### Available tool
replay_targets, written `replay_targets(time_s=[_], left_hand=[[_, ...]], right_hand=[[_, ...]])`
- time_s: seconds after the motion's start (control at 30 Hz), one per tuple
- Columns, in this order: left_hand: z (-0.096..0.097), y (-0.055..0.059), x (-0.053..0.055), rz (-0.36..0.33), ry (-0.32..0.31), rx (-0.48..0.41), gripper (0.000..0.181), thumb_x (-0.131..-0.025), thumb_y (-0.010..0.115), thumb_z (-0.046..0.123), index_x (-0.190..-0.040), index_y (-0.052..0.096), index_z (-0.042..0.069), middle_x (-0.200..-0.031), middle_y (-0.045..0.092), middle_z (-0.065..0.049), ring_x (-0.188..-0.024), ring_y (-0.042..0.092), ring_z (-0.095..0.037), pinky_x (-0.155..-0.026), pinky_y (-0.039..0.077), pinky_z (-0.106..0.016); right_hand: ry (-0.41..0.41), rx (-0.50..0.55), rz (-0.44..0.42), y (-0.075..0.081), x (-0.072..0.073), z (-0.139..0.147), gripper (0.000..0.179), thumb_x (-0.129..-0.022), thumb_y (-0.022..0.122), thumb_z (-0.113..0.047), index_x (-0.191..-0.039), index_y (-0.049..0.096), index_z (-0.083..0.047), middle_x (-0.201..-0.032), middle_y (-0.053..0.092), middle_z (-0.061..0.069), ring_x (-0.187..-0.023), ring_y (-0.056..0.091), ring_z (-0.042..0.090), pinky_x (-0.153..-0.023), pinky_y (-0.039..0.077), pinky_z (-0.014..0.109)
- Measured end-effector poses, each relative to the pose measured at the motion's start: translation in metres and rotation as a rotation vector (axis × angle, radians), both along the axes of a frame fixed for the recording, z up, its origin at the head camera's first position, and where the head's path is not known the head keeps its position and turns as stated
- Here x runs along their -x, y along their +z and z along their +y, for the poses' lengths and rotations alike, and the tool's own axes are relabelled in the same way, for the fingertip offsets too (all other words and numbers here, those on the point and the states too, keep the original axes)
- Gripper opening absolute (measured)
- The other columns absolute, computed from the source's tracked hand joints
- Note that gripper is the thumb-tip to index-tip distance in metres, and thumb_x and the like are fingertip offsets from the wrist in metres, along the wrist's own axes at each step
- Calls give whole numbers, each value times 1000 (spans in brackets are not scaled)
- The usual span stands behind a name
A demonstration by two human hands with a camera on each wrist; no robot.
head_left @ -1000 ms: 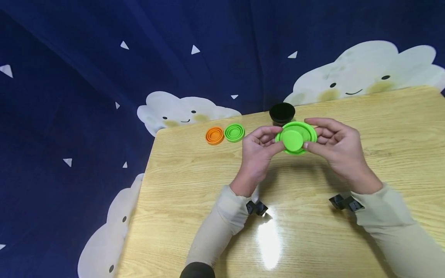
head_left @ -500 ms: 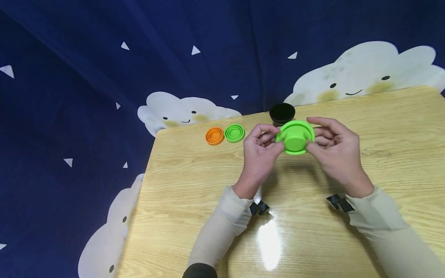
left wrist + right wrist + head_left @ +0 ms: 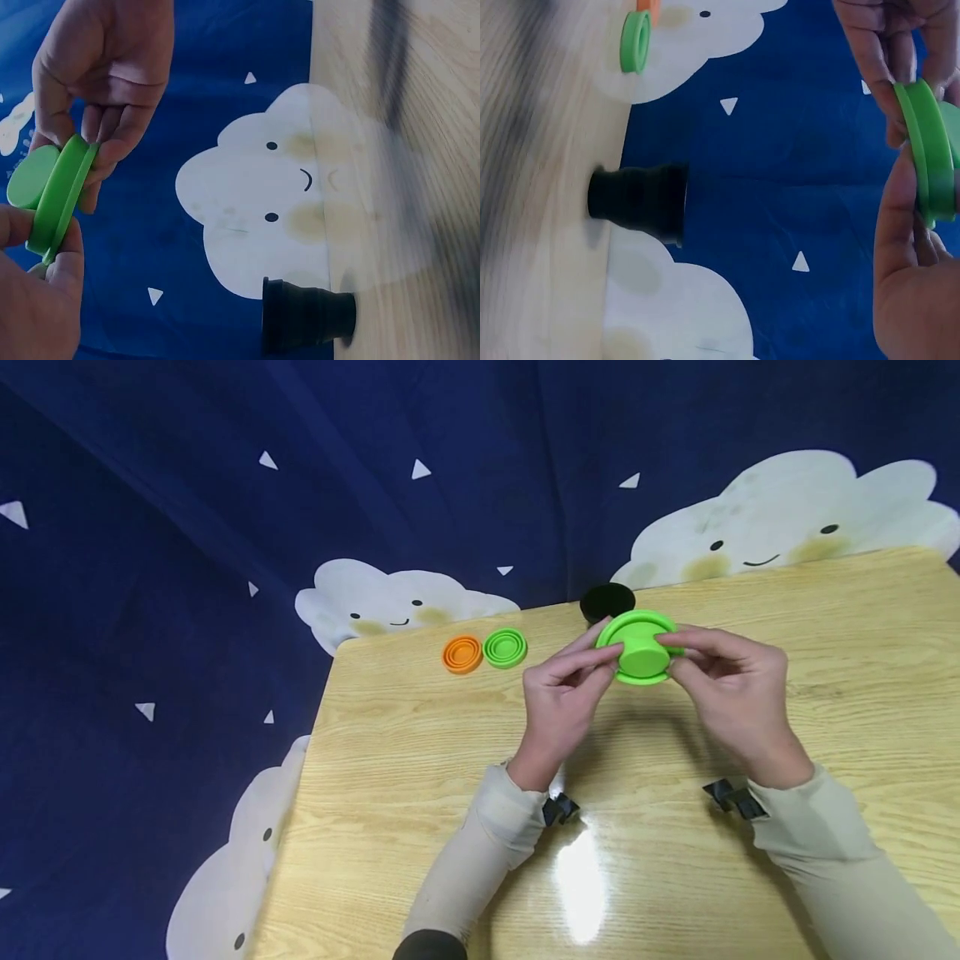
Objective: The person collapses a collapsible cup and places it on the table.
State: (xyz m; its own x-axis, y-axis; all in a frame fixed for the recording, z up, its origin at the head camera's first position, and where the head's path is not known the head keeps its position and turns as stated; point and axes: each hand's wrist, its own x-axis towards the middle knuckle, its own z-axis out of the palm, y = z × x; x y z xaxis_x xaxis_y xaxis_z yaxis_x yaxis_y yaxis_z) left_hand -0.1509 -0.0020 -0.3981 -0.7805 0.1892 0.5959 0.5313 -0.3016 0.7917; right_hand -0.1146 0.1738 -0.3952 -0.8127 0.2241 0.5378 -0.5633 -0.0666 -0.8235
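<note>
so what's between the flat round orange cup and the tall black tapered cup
The flat round green ringed cup, close beside the orange cup; then bare wooden tabletop, in the head view.

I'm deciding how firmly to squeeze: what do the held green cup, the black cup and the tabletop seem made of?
Held green cup: probably silicone or soft rubber, matte; evenly coloured, with a thick rounded rim.
Black cup: perhaps similar rubber or plastic, dull-looking; its stepped wall hints at folding.
Tabletop: wood or wood-look laminate, glossy; grain lines and a bright reflection show.
</note>
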Motion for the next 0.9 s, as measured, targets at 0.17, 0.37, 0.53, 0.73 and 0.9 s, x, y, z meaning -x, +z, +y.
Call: replay_targets(time_s=[0.17, 0.37, 0.53, 0.73, 0.9], left_hand=[[-2, 0, 2, 3, 17, 39, 18, -87, 63, -21, -104, 66, -23, -126, 62, -28, -120, 62, -29, -93, 56, -41], [-7, 6, 5, 203, 98, 258, 21, -85, 64, -21, -104, 71, -15, -123, 64, -29, -117, 64, -25, -91, 57, -34], [-9, 15, 4, 383, 189, 394, 25, -84, 65, -18, -105, 74, -8, -117, 69, -24, -110, 67, -19, -94, 55, -29], [-7, 23, 1, 547, 316, 496, 25, -84, 63, -14, -104, 76, -6, -112, 70, -21, -101, 69, -22, -93, 53, -22], [-6, 21, -2, 695, 491, 635, 28, -80, 61, -12, -102, 77, -6, -111, 70, -20, -90, 69, -27, -92, 53, -21]], right_hand=[[-24, -116, 11, -1, -2, -4, 25, -83, 58, 24, -100, 73, 14, -111, 72, 18, -93, 71, 17, -70, 56, 17], [-82, -308, 55, 0, -3, -4, 32, -81, 56, 24, -102, 76, 8, -113, 71, 18, -97, 69, 16, -73, 56, 16], [-152, -438, 166, 0, 0, -3, 31, -80, 56, 19, -100, 76, 6, -109, 72, 16, -88, 67, 8, -72, 54, 12], [-313, -499, 304, 5, 3, -10, 24, -84, 55, -1, -92, 77, 6, -98, 74, 17, -82, 70, 19, -78, 52, 10], [-413, -552, 399, 5, 5, -16, 30, -87, 53, -12, -91, 77, 6, -92, 72, 22, -71, 69, 37, -82, 52, 12]])
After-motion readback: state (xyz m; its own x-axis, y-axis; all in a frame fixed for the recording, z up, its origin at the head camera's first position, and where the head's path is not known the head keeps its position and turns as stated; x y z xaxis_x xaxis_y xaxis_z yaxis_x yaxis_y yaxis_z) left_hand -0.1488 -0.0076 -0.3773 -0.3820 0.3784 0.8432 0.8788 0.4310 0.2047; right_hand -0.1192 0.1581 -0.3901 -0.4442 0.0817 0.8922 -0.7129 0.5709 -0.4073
